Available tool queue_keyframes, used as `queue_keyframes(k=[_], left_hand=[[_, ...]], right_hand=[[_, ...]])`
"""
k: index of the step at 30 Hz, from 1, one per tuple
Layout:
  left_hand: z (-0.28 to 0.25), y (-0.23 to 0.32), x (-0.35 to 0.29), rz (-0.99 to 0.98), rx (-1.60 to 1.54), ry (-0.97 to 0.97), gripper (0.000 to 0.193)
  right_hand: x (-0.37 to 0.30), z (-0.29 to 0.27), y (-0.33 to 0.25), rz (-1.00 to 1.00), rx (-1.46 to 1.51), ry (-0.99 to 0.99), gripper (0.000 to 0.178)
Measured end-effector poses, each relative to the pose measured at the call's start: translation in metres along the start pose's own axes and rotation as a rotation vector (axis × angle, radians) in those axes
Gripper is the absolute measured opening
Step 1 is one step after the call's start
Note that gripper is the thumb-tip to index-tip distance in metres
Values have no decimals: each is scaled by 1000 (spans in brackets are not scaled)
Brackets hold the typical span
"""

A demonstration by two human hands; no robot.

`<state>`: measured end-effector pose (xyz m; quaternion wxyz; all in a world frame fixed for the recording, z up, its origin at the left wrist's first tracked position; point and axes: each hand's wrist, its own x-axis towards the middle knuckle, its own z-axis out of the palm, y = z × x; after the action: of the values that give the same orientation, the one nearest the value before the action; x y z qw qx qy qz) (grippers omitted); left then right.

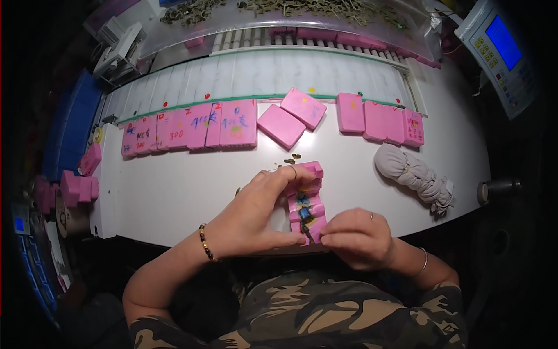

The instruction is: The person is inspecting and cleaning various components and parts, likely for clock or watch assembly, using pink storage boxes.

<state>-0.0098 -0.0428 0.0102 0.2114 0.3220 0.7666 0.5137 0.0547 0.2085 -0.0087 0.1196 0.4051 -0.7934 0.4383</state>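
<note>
A pink block with a stepped, hollowed face [315, 210] stands at the table's near edge, directly in front of me. In its hollow lies a small piece coloured blue and dark green [305, 214]. My left hand [256, 210] grips the block from the left, fingers at its far end and thumb at its near end. At the near right corner, my right hand [361, 238] has its thumb and fingers pinched together. Whatever sits between those fingertips is too small to make out. Just beyond the block are a few small dark-green bits [292, 159].
Pink blocks with handwritten marks [238, 125] line the far side of the table. Two more pink blocks [282, 126] lie askew at the middle. A bundled grey cloth roll [410, 174] rests at right. Behind are white panels [250, 72] and a clear tray [349, 29] of dark-green pieces.
</note>
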Motion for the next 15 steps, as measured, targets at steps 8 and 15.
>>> queue_keyframes(k=[8, 15], left_hand=[[-1, 1, 4, 27, 154, -34, 88], [-4, 2, 7, -27, 28, -59, 89]], right_hand=[[29, 1, 6, 261, 60, -62, 28], [39, -9, -3, 103, 90, 57, 28]])
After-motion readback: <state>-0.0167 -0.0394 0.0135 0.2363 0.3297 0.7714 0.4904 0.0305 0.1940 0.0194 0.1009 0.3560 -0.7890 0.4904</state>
